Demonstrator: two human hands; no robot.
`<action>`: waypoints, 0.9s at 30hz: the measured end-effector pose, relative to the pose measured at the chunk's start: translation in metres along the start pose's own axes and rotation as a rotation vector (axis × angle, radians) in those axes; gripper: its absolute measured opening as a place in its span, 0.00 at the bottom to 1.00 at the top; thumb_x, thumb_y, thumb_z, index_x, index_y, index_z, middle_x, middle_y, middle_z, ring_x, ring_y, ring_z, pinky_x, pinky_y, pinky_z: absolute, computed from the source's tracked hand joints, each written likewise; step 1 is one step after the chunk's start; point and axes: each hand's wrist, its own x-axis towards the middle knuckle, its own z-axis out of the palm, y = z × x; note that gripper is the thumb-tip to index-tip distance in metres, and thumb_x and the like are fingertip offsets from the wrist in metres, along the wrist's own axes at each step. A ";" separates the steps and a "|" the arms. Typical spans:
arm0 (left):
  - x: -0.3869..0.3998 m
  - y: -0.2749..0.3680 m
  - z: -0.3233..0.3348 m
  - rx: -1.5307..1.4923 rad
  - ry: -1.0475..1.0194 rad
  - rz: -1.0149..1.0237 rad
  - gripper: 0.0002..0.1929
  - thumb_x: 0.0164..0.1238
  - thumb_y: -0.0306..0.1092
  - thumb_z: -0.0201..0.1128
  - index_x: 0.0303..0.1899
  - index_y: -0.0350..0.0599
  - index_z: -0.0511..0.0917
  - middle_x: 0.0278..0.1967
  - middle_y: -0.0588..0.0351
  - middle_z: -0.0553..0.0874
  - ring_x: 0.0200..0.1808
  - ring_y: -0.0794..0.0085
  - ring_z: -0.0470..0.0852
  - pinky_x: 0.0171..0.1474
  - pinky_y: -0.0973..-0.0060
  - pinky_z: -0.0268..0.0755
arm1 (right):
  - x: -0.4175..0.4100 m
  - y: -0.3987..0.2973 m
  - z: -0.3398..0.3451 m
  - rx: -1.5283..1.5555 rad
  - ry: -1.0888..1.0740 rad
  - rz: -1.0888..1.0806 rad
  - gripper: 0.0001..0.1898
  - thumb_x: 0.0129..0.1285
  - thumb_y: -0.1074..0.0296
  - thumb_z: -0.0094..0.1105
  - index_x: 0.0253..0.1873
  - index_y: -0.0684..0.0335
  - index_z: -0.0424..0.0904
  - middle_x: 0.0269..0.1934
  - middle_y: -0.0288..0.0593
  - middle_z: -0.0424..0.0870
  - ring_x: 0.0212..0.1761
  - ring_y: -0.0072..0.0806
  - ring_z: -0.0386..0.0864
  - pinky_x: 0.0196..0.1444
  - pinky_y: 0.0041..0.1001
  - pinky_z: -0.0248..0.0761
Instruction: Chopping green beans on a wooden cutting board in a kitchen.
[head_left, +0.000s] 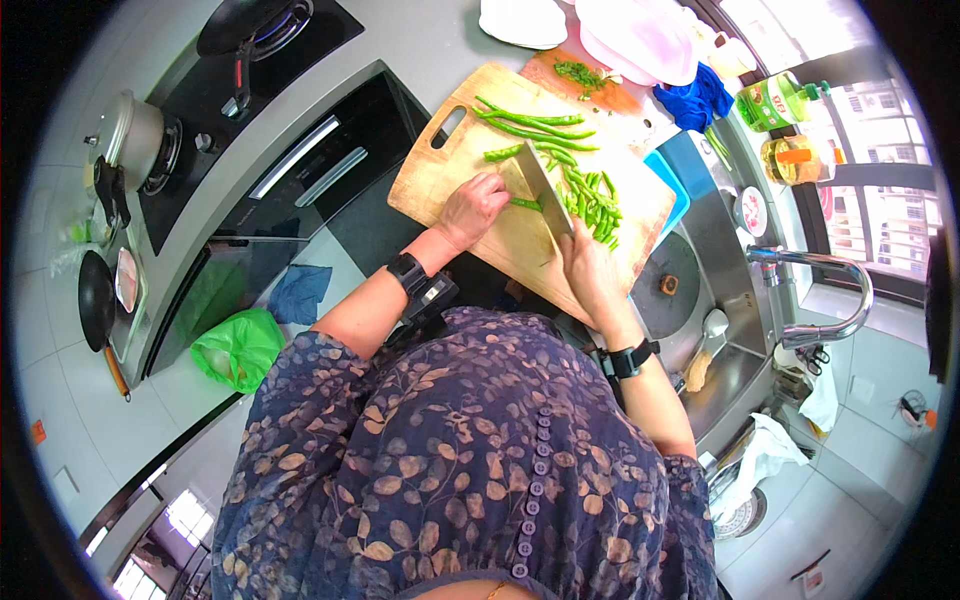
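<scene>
My left hand (474, 208) pins a green chili pepper (526, 204) to the wooden cutting board (427, 180); part of the pepper is hidden under my fingers. In my right hand (592, 262) is a cleaver (546, 187), its broad blade standing on edge at the pepper's right end. To the right of the blade lies a loose pile of cut green pepper pieces (592, 201). Several whole long green peppers (536, 126) rest on the board beyond my hands. A shorter pepper piece (502, 153) sits left of the blade's far end.
The sink (739, 375) is at the right, with a chrome faucet (817, 259) over its edge. A smaller orange board (581, 79) bears chopped greens behind mine, beside a pink basin (637, 37). On the left, a gas stove (202, 120) holds a pressure cooker (131, 142) and a wok (240, 26).
</scene>
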 end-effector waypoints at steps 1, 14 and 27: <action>-0.001 0.001 -0.003 0.005 0.000 0.002 0.04 0.59 0.27 0.67 0.35 0.39 0.83 0.36 0.53 0.80 0.42 0.60 0.81 0.46 0.67 0.77 | 0.003 0.004 -0.002 0.027 0.019 -0.014 0.12 0.75 0.63 0.49 0.52 0.65 0.71 0.26 0.63 0.82 0.31 0.60 0.82 0.34 0.55 0.74; -0.013 -0.003 -0.001 -0.026 0.062 -0.083 0.04 0.57 0.23 0.67 0.34 0.39 0.82 0.35 0.51 0.81 0.40 0.56 0.83 0.44 0.65 0.77 | -0.006 -0.006 0.003 0.029 -0.029 -0.065 0.09 0.73 0.64 0.50 0.48 0.64 0.69 0.27 0.64 0.82 0.31 0.61 0.82 0.33 0.55 0.73; -0.005 -0.001 0.012 -0.039 0.078 -0.040 0.02 0.60 0.28 0.64 0.33 0.41 0.81 0.31 0.50 0.80 0.37 0.56 0.82 0.42 0.64 0.78 | -0.004 -0.009 0.000 0.041 -0.073 -0.023 0.11 0.73 0.63 0.51 0.47 0.65 0.69 0.26 0.64 0.81 0.32 0.61 0.82 0.36 0.55 0.74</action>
